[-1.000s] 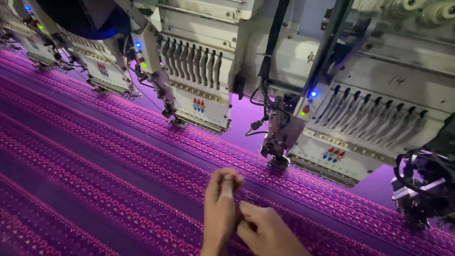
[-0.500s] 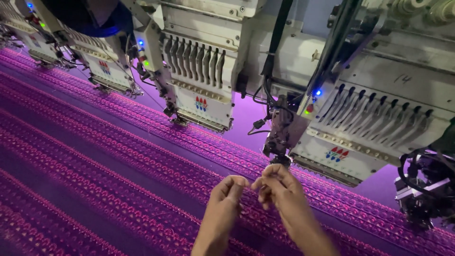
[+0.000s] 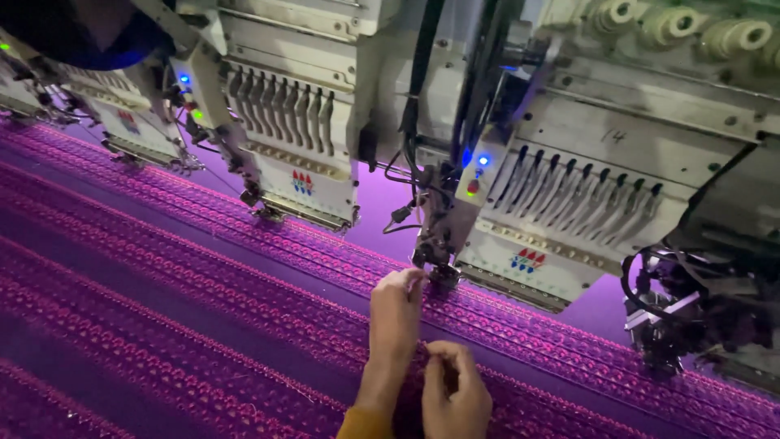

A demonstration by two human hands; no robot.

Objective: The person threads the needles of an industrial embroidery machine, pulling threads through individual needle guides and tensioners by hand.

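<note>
Far left, the purple fabric lies flat under the machines, its rows of pink embroidered bands running diagonally across the bed. Since half a second ago the left hand has parted from the right and stretched up, so its fingertips are now pinched together right at the foot of the needle assembly on the nearer embroidery head (any thread in that pinch is too fine to make out). That puts the work at the needle itself, as I judge it. The right hand has dropped back low over the cloth, fingers curled shut; whether its grip has anything in it I cannot tell. Further right, a dark tangle of cables hangs beside the head. Blue indicator lights glow along the row of machines.
</note>
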